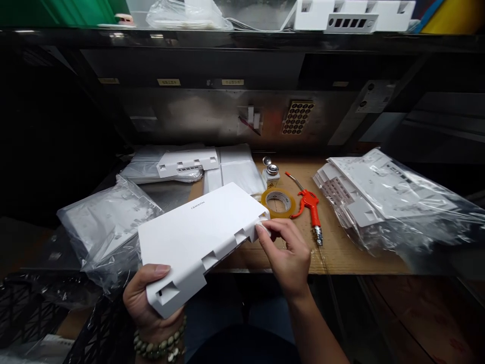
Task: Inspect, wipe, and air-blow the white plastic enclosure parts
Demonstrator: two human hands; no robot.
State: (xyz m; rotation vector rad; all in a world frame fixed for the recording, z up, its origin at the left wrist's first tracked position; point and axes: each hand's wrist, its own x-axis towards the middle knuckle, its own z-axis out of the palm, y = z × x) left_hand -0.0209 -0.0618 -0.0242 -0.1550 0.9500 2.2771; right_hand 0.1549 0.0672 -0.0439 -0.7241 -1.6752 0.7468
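Evidently my left hand (142, 292) grips the white casing (195, 227) (for steadiness, I judge) while my right hand (290, 255) pinches its opposite end.

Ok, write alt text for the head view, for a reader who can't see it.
A left hand holds one end of a white HUAWEI casing while the right hand touches the other end. Beyond, on a brown work surface, lie a tape roll, a red-orange air gun and, rightward, plastic-wrapped white parts.
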